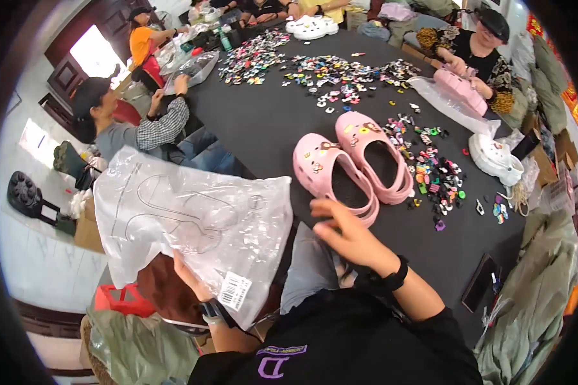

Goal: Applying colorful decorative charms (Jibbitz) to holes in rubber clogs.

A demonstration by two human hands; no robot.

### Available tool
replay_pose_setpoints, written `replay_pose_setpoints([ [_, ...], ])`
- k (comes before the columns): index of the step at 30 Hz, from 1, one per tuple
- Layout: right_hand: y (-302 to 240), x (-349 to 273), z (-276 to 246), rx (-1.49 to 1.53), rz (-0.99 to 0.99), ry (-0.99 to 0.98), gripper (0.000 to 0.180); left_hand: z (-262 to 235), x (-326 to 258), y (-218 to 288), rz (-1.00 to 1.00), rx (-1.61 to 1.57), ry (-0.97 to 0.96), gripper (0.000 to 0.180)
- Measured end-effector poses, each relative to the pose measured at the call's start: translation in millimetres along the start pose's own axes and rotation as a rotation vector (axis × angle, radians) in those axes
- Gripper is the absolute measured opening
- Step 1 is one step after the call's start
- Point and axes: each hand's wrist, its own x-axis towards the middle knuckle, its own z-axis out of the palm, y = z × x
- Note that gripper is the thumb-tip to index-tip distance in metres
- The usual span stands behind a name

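Observation:
A clear plastic bag [180, 212] with printed outlines and a barcode label hangs spread out at the left. My left hand [192, 279] grips its lower edge, with the fingers partly hidden by the film. Two pink clogs with charms on their uppers, a left clog [316, 165] and a right clog [366, 138], stand side by side on the dark table, heels toward me. Just below the left clog's heel strap, my right hand [350, 237] is open with fingers spread. I cannot tell whether its fingertips touch the strap.
Loose colourful charms [430, 173] lie right of the clogs, with more piles [347, 77] farther back. A white clog [494, 157] and a phone [480, 282] are at the right. Co-workers sit around the table; one holds a pink clog [459, 90].

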Motion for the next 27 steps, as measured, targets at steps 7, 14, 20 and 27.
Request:
replay_pose_setpoints([
  [7,-34,33,-29,0.081,-0.107,0.027,0.049,-60,19,13,0.106,0.682,-0.203,0.039],
  [14,-26,22,-8,0.261,-0.078,-0.084,0.031,13,20,-10,0.185,0.985,-0.371,0.032],
  [20,-26,-28,-39,0.125,0.213,0.159,0.024,30,43,-22,-0.037,0.791,-0.184,0.021],
  [27,-2,-63,-69,-0.116,0.161,0.486,0.021,41,32,-60,-0.619,0.111,-0.45,0.045],
])
